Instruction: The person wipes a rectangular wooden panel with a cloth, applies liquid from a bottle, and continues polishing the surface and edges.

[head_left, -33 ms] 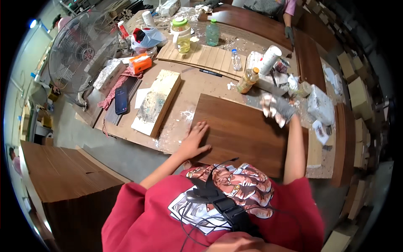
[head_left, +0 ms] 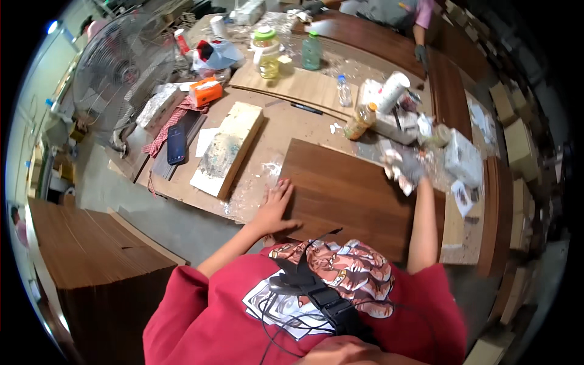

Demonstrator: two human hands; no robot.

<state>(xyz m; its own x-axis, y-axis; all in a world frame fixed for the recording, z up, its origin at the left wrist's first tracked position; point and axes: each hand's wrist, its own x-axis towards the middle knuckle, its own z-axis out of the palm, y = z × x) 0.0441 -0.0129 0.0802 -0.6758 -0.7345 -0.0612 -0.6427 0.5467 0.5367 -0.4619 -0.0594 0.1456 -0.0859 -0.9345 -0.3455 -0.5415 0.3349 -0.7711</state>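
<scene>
A dark brown wooden board [head_left: 340, 188] lies flat on the worktable [head_left: 267, 131] in front of me. My left hand [head_left: 277, 210] is bare and rests over the board's left edge, fingers stretched out and thumb apart. At the board's far right corner is my right hand [head_left: 409, 167], in a grey glove. Its fingers are closed round a crumpled whitish cloth [head_left: 392, 163], stained brown. The glove hides part of the cloth, and whether the cloth touches the board is hard to tell.
Left of the board lie a pale wooden block [head_left: 228, 149] and a phone [head_left: 176, 144]. Bottles, including an orange-capped one [head_left: 361, 121], stand beyond it. A fan [head_left: 125, 73] is far left; stacked brown panels [head_left: 97, 243] stand near left. A co-worker's gloved hand [head_left: 421, 55] touches another board.
My left hand has shifted slightly left and toward me along the board's edge. The right hand with the cloth sits slightly lower in the picture; the whole view has moved a little too.
</scene>
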